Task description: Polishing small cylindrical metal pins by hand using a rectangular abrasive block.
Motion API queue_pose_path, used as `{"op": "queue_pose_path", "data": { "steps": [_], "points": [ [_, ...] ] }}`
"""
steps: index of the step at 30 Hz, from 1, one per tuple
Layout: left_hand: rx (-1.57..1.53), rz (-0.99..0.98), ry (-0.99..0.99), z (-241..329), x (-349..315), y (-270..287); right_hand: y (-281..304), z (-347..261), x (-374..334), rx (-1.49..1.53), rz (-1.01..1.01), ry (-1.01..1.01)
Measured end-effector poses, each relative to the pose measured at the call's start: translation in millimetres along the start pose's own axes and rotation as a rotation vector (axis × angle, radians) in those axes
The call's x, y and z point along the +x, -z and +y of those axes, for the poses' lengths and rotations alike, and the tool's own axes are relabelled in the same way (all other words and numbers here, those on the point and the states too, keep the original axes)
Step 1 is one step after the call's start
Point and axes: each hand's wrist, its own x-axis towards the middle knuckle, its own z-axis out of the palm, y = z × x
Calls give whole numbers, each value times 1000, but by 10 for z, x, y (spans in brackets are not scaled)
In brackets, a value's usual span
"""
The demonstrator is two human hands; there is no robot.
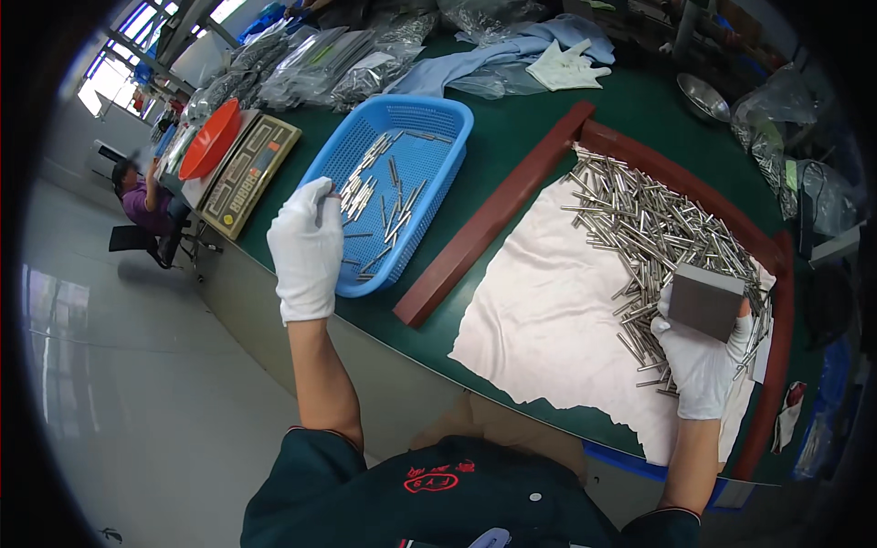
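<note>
Head view: a green bench [498, 137] bears a pale cloth [539, 301] and, left of it, a blue basket [422, 164]. The left hand [306, 247] is curled at the basket's left rim; whether it grips anything, I cannot tell. The right hand [699, 365] grips a dark block [703, 306] over metal rods [649, 205] heaped on the cloth; more lie in the basket.
</note>
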Motion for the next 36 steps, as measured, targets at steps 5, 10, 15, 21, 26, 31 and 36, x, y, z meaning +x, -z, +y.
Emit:
{"op": "queue_pose_path", "data": {
  "steps": [5, 10, 15, 21, 26, 31, 36],
  "points": [
    [-372, -126, -285, 863, -59, -102, -26, -7, 55, -108, 79, 44],
    [-171, -494, -566, 1603, -208, -565, 108, -25, 72, -93, 98, 120],
    [-309, -599, -639, 1779, -401, -916, 84, -81, 66, -16, 140, 112],
    [-486, -653, -711, 1937, -523, -1152, 50, -209, 48, -38, 108, 168],
    [-412, -551, -860, 1994, -515, -1292, 52, -178, 46, -27, 92, 175],
    [-364, -519, -949, 2014, -520, -1359, 56, -160, 58, -48, 102, 159],
    [-479, -409, -891, 1961, -391, -1047, 94, -172, 75, -40, 108, 154]
  ]
}}
